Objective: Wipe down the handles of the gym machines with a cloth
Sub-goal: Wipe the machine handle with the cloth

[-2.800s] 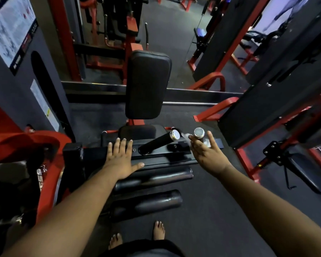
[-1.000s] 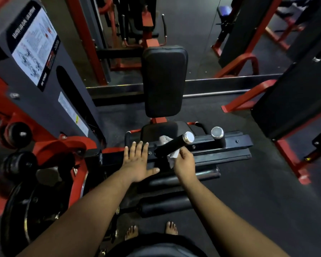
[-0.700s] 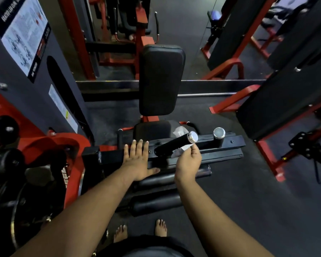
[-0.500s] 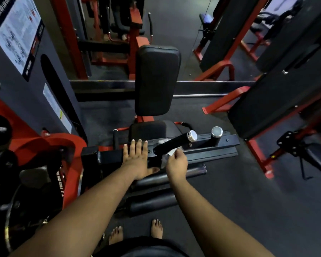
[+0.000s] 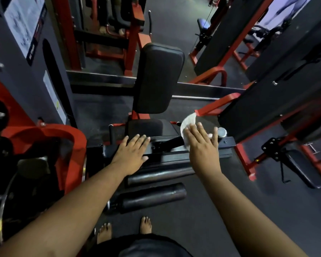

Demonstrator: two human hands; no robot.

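Cloth (image 5: pixel 186 124), white, lies over the end of the black handle (image 5: pixel 171 142), pressed there by the right hand (image 5: pixel 202 145) with fingers straight and spread. Left hand (image 5: pixel 132 153) rests flat, fingers straight, on the machine's black bar (image 5: pixel 174 156) beside the seat (image 5: pixel 145 127).

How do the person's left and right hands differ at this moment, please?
The left hand rests bare on the machine's black frame; the right hand presses a white cloth over the black handle. The left hand lies nearer the seat; the right reaches further out. Both have straight fingers.
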